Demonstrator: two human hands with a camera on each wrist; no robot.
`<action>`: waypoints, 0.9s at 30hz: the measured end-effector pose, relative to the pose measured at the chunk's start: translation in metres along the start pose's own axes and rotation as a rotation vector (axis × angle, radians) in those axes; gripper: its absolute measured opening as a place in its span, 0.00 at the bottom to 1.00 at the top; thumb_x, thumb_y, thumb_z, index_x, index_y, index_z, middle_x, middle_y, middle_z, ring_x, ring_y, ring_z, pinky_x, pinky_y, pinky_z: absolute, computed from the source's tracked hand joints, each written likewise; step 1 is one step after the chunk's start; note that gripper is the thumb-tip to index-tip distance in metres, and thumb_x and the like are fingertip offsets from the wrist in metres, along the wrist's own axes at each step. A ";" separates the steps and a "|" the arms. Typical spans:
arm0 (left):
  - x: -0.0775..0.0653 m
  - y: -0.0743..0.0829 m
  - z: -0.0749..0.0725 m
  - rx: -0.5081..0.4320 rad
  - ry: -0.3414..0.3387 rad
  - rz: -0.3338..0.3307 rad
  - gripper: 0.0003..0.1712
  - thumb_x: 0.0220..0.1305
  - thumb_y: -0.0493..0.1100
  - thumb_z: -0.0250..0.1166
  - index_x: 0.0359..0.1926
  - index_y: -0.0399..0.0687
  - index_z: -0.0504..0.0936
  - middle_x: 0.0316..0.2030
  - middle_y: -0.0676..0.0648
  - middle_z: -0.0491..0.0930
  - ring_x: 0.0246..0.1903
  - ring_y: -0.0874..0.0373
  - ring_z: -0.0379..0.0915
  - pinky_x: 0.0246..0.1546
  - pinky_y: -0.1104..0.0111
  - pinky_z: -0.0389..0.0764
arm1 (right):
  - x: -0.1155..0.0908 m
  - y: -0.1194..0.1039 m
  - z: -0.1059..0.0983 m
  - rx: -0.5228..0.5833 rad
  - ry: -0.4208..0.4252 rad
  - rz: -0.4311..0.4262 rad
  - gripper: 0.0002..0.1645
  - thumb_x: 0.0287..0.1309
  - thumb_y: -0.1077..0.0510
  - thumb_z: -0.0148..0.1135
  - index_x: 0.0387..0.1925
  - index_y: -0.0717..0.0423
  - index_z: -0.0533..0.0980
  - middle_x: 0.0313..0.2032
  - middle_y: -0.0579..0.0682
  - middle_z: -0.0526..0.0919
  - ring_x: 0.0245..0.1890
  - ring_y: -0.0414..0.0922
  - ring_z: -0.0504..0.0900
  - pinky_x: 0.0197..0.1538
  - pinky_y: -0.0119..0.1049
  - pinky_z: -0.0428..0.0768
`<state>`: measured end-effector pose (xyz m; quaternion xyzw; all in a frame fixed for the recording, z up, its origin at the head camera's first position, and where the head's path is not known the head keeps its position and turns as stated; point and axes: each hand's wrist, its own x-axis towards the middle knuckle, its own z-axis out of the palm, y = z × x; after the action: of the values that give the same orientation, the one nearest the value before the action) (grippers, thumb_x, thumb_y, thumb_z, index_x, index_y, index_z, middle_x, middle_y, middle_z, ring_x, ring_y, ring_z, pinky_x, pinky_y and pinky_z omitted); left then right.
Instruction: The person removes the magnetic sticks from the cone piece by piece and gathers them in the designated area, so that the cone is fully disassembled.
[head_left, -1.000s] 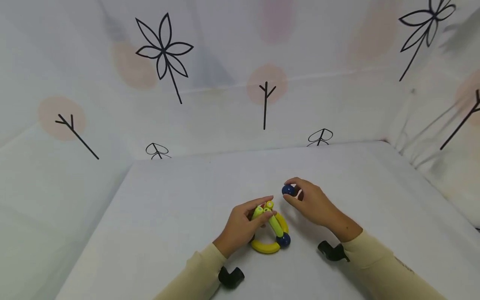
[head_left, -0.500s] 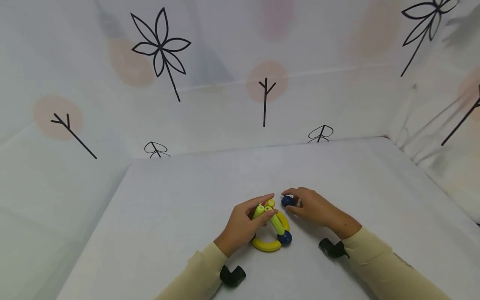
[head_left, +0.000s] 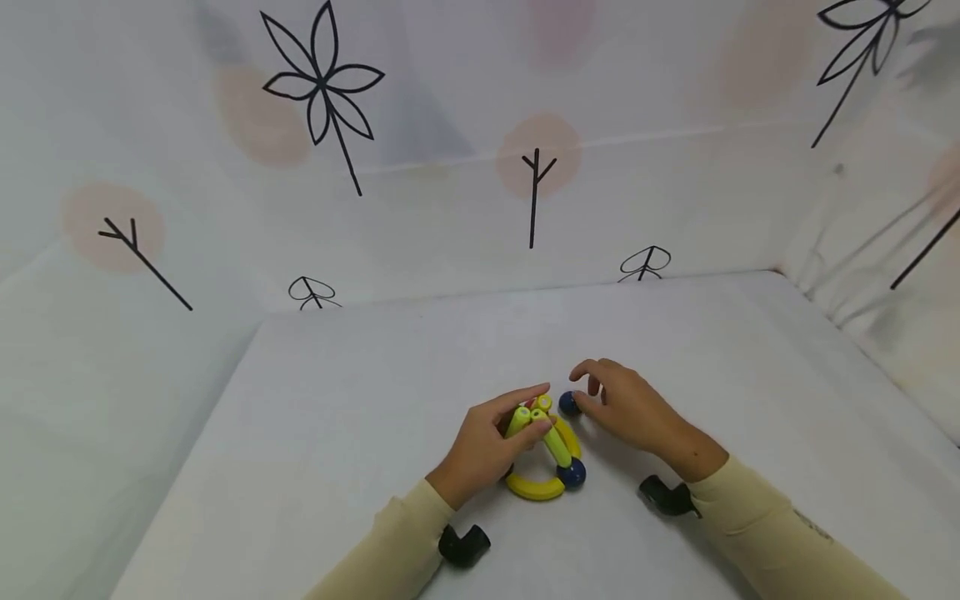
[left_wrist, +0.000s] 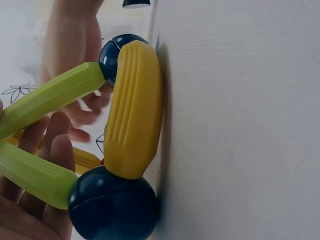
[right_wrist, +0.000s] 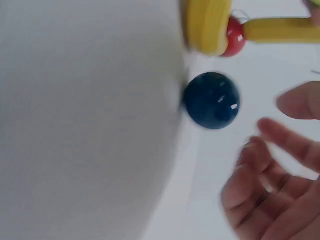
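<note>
My left hand (head_left: 480,450) pinches the upper ends of light green rods (head_left: 557,450) and a yellow rod where they come together. These are parts of a magnetic stick-and-ball frame whose ring of yellow curved sticks (left_wrist: 132,110) lies on the table. Blue balls (left_wrist: 115,205) join its corners, and a red ball (right_wrist: 235,37) shows at another. A loose blue ball (right_wrist: 212,100) sits on the table just right of the frame. Close over it hovers my right hand (head_left: 637,412), thumb and fingers apart and bent, holding nothing. The left palm hides part of the frame's far-left side.
The white table (head_left: 360,400) is backed by a white cloth (head_left: 450,225) with black plant drawings and peach circles. Cloth also rises along the left and right sides. A black curved device (head_left: 463,546) sits at the left wrist, another black device (head_left: 666,496) at the right.
My right hand has lowered the loose blue ball to the table beside the frame, let go and lifted slightly off. The left hand has kept its hold on the rods.
</note>
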<state>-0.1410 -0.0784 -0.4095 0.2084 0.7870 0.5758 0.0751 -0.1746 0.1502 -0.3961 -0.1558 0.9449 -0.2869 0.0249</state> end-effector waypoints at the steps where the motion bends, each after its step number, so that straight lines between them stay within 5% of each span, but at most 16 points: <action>1: 0.000 0.000 -0.001 0.014 0.002 0.008 0.24 0.68 0.53 0.65 0.64 0.75 0.75 0.51 0.54 0.82 0.40 0.61 0.76 0.41 0.76 0.79 | 0.000 -0.003 -0.001 0.025 0.011 -0.010 0.13 0.65 0.56 0.63 0.49 0.55 0.79 0.32 0.49 0.78 0.28 0.43 0.72 0.28 0.33 0.74; 9: 0.001 0.000 -0.005 0.014 -0.027 0.061 0.26 0.68 0.49 0.66 0.66 0.67 0.75 0.47 0.51 0.83 0.36 0.65 0.76 0.39 0.75 0.78 | -0.009 -0.019 -0.006 0.163 -0.007 -0.129 0.04 0.67 0.60 0.59 0.36 0.54 0.80 0.23 0.42 0.74 0.25 0.41 0.72 0.27 0.31 0.73; 18: 0.001 0.000 -0.014 0.174 -0.043 0.095 0.31 0.65 0.50 0.69 0.68 0.70 0.71 0.41 0.55 0.85 0.34 0.66 0.78 0.36 0.73 0.79 | -0.017 -0.030 -0.007 0.214 0.041 -0.163 0.03 0.66 0.61 0.61 0.37 0.52 0.80 0.24 0.40 0.76 0.23 0.38 0.72 0.25 0.30 0.74; 27: -0.009 0.001 -0.025 0.277 -0.073 0.105 0.35 0.64 0.47 0.70 0.70 0.64 0.68 0.44 0.51 0.86 0.41 0.67 0.80 0.46 0.70 0.81 | -0.035 -0.032 -0.004 0.164 -0.080 -0.134 0.06 0.66 0.54 0.62 0.42 0.50 0.79 0.27 0.39 0.77 0.25 0.35 0.72 0.25 0.30 0.75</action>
<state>-0.1413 -0.1038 -0.4016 0.2785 0.8436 0.4569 0.0442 -0.1329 0.1381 -0.3764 -0.2274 0.9039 -0.3580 0.0561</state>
